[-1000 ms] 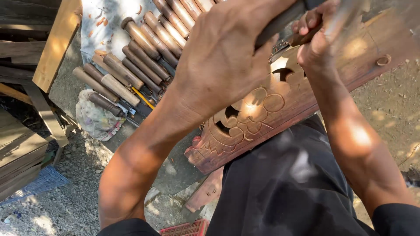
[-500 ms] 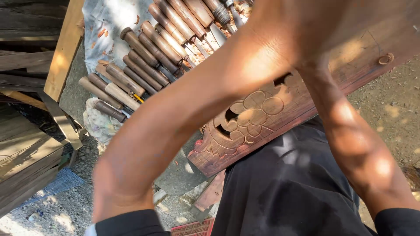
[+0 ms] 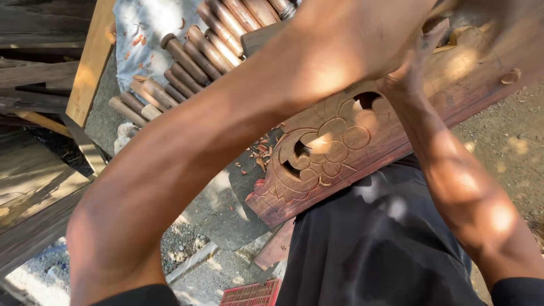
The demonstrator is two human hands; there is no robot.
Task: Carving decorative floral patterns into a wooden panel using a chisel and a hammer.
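From the head view, we see our left forearm (image 3: 226, 130) sweeping across the middle of the frame, larger and more blurred than half a second ago. A second ago the left hand sat plainly over the carving with a dark tool handle in it; now that hand is at the top edge, mostly out of the picture, so we cannot tell whether its grip is closed on anything. We judge the arm to be in mid-swing rather than resting.

Our right hand (image 3: 416, 54) shows only in part, at the upper right beside the carved panel (image 3: 340, 141). Its fingers seem curled near a dark block-shaped piece (image 3: 436, 28), but the blur keeps us from saying what the grip holds, or whether it is closed at all.

The carved panel lies where it was in the earlier pictures, across our lap over the black garment (image 3: 374, 243). Its long axis runs on a diagonal from lower left to upper right. The blunt near end points down-left toward the gravel ground (image 3: 187, 243); the far end runs out of frame at the upper right. The carved flower and its pierced openings face up at us.

Beyond the arm, a row of wooden-handled chisels (image 3: 187, 62) lies on a pale cloth (image 3: 141, 28), well apart from the panel. Wood chips (image 3: 258, 156) lie just beside the panel's near end. Planks (image 3: 39, 187) sit at the left.
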